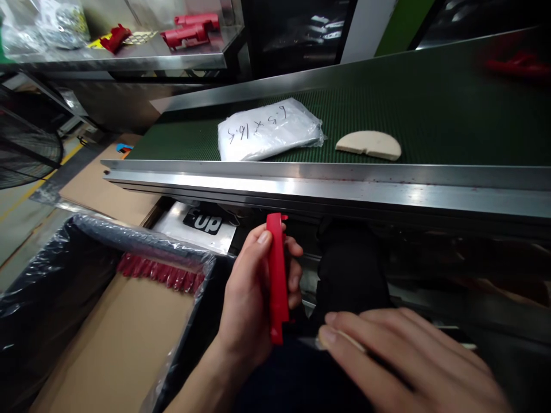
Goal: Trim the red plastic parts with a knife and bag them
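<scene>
My left hand (249, 292) is wrapped round a long, narrow red plastic part (278, 275), held upright with small tabs at its upper end. To the right and lower down, my right hand (404, 355) is closed, its thumb and fingers pinching a slim pale tool (350, 341). A thin greyish tip points from that tool toward the red part's lower end. The tip is blurred and most of the tool is hidden in the hand, so I cannot tell its exact kind. A gap shows between my right hand and the red part.
Ahead runs a green conveyor belt (451, 115) with a metal edge rail (344, 180). On it lie a marked plastic packet (269, 129) and a pale half-round pad (369, 144). At left, a lined box (142, 332) holds a row of red parts (161, 272). A fan (26, 132) stands beyond.
</scene>
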`<state>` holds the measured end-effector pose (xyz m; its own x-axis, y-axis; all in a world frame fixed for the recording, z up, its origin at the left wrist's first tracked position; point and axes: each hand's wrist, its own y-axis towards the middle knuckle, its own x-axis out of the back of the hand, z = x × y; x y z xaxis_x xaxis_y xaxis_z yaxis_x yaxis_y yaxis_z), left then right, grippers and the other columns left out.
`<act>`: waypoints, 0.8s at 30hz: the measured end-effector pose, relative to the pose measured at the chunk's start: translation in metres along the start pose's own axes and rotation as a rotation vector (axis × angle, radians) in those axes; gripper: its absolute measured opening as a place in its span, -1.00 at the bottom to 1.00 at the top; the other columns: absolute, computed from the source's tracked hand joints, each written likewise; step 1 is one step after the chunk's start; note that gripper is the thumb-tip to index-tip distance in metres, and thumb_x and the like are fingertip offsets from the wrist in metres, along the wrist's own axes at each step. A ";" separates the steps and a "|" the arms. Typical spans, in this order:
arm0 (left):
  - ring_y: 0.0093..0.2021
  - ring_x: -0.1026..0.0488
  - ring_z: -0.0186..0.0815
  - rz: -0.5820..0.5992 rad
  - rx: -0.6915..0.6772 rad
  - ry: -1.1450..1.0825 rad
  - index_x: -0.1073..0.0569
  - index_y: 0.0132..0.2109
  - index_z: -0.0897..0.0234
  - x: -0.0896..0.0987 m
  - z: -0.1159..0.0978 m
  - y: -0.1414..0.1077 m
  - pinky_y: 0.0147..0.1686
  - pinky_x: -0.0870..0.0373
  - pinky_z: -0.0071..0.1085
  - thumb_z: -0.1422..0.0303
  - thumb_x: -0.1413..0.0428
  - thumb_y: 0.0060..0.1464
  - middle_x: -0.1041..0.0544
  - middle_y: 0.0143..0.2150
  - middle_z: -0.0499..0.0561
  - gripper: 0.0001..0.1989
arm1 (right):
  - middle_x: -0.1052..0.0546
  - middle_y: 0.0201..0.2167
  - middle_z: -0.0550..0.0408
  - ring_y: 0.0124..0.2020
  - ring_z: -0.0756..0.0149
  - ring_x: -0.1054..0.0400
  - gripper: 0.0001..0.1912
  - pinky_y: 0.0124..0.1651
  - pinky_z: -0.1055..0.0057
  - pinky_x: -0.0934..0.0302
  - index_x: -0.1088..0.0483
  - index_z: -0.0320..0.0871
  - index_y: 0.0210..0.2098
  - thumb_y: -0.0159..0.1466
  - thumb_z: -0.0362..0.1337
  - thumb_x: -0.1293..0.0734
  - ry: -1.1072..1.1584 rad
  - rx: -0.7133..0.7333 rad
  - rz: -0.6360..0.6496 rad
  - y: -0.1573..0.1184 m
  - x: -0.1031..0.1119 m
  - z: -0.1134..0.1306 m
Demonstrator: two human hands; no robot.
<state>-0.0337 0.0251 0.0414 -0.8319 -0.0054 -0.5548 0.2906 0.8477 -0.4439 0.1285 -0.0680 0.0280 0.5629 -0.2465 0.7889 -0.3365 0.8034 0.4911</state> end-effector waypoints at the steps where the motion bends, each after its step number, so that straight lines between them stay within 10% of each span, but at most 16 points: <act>1: -0.51 -0.21 -0.45 -0.010 -0.002 -0.001 -0.31 -0.06 0.25 0.000 0.000 0.000 -0.66 -0.15 -0.62 0.22 0.03 0.28 -0.38 -0.25 -0.01 -0.79 | -0.55 -0.06 0.05 -0.10 0.23 -0.42 -0.58 -0.14 0.28 -0.30 -0.47 -0.19 -0.01 0.22 -0.61 -0.22 0.027 -0.011 -0.015 -0.001 0.003 -0.005; 7: -0.56 -0.22 -0.48 -0.011 -0.022 0.201 -0.31 -0.09 0.17 0.003 0.011 -0.015 -0.66 -0.19 -0.61 0.27 -0.25 0.08 -0.35 -0.37 -0.10 -0.68 | -0.50 -0.01 -0.08 -0.01 0.17 -0.40 -0.47 -0.06 0.25 -0.33 -0.39 -0.20 0.13 0.18 -0.61 -0.33 -0.043 -0.032 -0.113 0.012 0.016 -0.033; 24: -0.57 -0.22 -0.52 -0.062 0.118 0.215 -0.37 -0.14 0.20 -0.006 0.010 -0.037 -0.60 -0.21 -0.60 0.15 -0.39 -0.13 -0.37 -0.42 -0.11 -0.53 | -0.51 -0.05 -0.11 -0.14 0.13 -0.37 -0.53 -0.15 0.18 -0.21 -0.44 -0.22 0.08 0.22 -0.60 -0.25 -0.027 -0.059 -0.158 0.028 0.007 -0.014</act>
<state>-0.0344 -0.0113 0.0542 -0.9276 0.0684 -0.3672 0.2787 0.7813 -0.5585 0.1335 -0.0392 0.0416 0.5845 -0.3858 0.7138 -0.2004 0.7838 0.5878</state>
